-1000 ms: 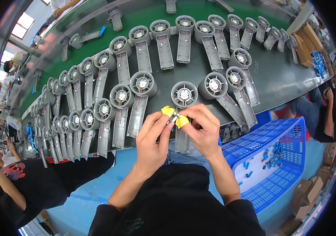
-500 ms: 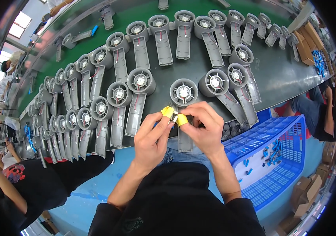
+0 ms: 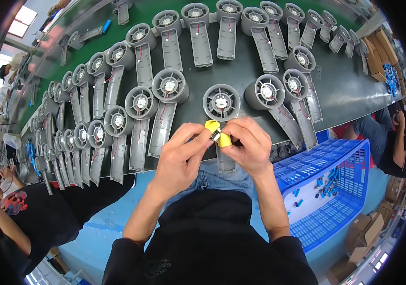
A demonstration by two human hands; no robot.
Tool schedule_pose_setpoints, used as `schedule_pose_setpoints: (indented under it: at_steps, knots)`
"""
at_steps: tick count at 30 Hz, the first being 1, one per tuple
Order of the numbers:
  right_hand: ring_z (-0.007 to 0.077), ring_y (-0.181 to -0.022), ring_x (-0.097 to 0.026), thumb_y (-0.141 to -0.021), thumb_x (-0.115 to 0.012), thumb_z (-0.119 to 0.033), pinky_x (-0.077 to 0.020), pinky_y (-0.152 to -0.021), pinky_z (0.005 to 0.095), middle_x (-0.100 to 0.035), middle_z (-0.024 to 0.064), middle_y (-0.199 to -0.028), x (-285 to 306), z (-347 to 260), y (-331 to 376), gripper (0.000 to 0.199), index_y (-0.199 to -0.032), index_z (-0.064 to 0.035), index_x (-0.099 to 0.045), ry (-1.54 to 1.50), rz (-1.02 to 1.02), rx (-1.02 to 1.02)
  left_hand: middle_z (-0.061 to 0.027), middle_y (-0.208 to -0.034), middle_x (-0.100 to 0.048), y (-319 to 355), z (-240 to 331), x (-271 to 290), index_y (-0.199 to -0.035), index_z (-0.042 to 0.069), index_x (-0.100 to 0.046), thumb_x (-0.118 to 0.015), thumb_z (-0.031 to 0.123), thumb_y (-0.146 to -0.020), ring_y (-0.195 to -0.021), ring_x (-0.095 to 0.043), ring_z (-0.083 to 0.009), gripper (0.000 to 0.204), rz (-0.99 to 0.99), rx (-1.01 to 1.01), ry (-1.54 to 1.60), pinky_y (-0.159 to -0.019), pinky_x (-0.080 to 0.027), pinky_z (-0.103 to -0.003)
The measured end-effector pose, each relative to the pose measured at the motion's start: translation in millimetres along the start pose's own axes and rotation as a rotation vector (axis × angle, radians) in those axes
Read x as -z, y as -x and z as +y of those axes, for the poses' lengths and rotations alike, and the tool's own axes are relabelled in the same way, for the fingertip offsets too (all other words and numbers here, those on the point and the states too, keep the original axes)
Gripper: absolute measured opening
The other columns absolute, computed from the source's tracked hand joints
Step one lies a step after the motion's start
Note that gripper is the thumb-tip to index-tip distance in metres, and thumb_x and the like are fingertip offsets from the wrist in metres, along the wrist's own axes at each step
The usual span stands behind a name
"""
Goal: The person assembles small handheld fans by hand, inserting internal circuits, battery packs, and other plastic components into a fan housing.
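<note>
My left hand (image 3: 182,151) and my right hand (image 3: 250,145) meet in front of my body, fingertips pinched together. Yellow covers wrap a fingertip of the left and the thumb tip of the right. Pinched between them is a small black-and-white part (image 3: 215,135); its exact kind is too small to make out. Just beyond my fingers lies a grey round fan housing (image 3: 221,102) with a pale hub in its middle. Its handle half (image 3: 225,161) runs toward me beneath my hands, partly hidden by them.
Rows of similar grey fan housings (image 3: 169,85) with red wires line the dark green bench (image 3: 198,78) on both sides. A blue plastic basket (image 3: 329,223) holding small blue pieces stands at my right. Cardboard boxes (image 3: 367,232) are farther right. Co-workers sit left and right.
The view has shifted, so the bench and housings sit higher in the picture. Both hands still pinch the small part, which has turned slightly between the fingers.
</note>
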State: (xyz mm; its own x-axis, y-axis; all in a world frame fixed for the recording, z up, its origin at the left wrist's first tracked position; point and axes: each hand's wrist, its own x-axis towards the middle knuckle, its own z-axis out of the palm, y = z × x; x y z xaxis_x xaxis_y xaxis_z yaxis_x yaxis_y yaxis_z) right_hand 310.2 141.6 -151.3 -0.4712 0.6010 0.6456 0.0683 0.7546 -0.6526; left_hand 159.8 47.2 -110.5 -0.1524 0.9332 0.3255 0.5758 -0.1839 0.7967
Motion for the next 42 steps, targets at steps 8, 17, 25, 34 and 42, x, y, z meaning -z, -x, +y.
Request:
schedule_pose_setpoints:
  at_steps: [8,17,25,34,42]
  knots:
    - [0.0189,-0.063,-0.058,-0.061,-0.077,0.0,-0.0464,-0.054,0.0276,-0.064,0.0079,-0.081,0.0,3.6,-1.9,0.025,-0.083,-0.0006,-0.065,0.043,0.054,0.093,-0.0106,-0.089,-0.058,-9.9,5.7,11.8,-0.098,-0.004,-0.064,-0.066,-0.008,-0.081,-0.07,-0.054,-0.0216,0.018,-0.11,-0.035,-0.056,-0.059,-0.043,-0.029]
    - [0.0247,-0.07,-0.062,-0.059,-0.079,-0.005,-0.0485,-0.059,0.0326,-0.064,0.0089,-0.086,1.9,4.8,1.2,0.034,-0.09,-0.0014,-0.063,-0.012,0.041,0.095,-0.0118,-0.092,-0.059,-13.9,6.0,20.3,-0.104,-0.003,-0.066,-0.067,-0.006,-0.08,-0.077,-0.058,-0.0253,0.024,-0.201,-0.059,-0.065,-0.064,-0.047,-0.031]
    - [0.0248,-0.07,-0.062,-0.061,-0.078,-0.004,-0.0492,-0.06,0.0325,-0.064,0.0091,-0.085,3.4,2.9,1.7,0.032,-0.089,-0.0009,-0.063,-0.046,0.03,0.065,-0.0118,-0.092,-0.06,-14.9,3.1,20.4,-0.103,-0.003,-0.067,-0.067,-0.008,-0.078,-0.078,-0.058,-0.0258,0.026,-0.199,-0.11,-0.065,-0.063,-0.047,-0.031]
    - [0.0193,-0.066,-0.061,-0.065,-0.076,0.005,-0.0489,-0.057,0.0264,-0.065,0.0101,-0.087,4.4,-2.3,-2.5,0.028,-0.091,0.0009,-0.066,0.007,0.078,0.078,-0.0119,-0.092,-0.06,-7.4,5.5,11.9,-0.1,-0.005,-0.065,-0.066,-0.006,-0.082,-0.07,-0.057,-0.0211,0.018,-0.081,-0.031,-0.028,-0.06,-0.045,-0.029]
    - [0.0034,-0.055,-0.045,-0.076,-0.071,0.004,-0.036,-0.049,0.0182,-0.063,0.0048,-0.092,7.2,-51.0,25.5,0.038,-0.114,0.0008,-0.065,-0.078,0.009,-0.733,-0.0119,-0.092,-0.062,-3.4,4.2,13.1,-0.102,-0.006,-0.064,-0.064,-0.005,-0.085,-0.069,-0.057,-0.0195,0.017,0.034,0.013,0.019,-0.059,-0.044,-0.028]
